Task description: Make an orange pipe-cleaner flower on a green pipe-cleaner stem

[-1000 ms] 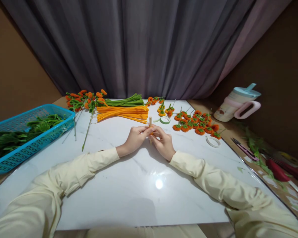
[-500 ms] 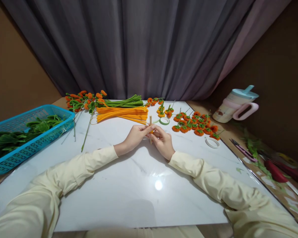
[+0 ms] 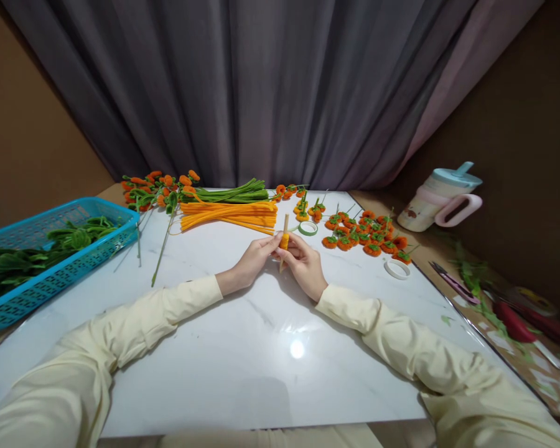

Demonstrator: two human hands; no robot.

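Both hands meet over the middle of the white table. A thin wooden stick [image 3: 286, 223] stands nearly upright between them, with an orange-yellow strip [image 3: 284, 241] wound around it. My left hand [image 3: 257, 256] is closed, its thumb and fingertips against the wrapped part. My right hand [image 3: 305, 264] pinches the stick from the other side, fingers curled. The stick's lower end shows under the fingers. Just behind the hands lie a bundle of orange-yellow fuzzy stems [image 3: 228, 215] and a roll of green tape [image 3: 308, 228].
At the left is a blue basket [image 3: 65, 274] of green leaves. Orange flowers [image 3: 168, 182] and green stems [image 3: 236, 191] lie at the back. Small orange pieces [image 3: 371, 236], white tape [image 3: 397, 269], a cup [image 3: 436, 199] and pink snips [image 3: 457, 285] are at the right.
The fingers have shifted on the stick, which leans slightly right at the top. More of the orange-yellow winding shows between the hands.
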